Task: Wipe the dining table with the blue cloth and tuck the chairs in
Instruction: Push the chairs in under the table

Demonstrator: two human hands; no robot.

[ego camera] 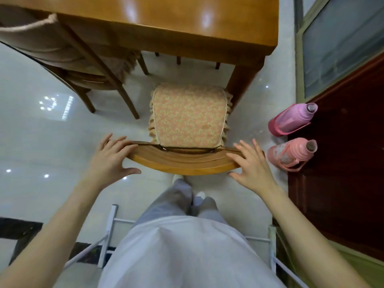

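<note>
Chair (185, 162) backrest under left hand (111, 157) and right hand (252, 166)

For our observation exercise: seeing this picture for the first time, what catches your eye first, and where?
The left hand and right hand rest spread on the curved wooden chair back at centre, the floral cushion beyond it reaching toward the glossy dining table at top. Two pink flasks stand on the floor at right, beside a dark red door.

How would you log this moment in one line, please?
left hand, right hand: open on backrest; chair: short of table, untucked
</note>
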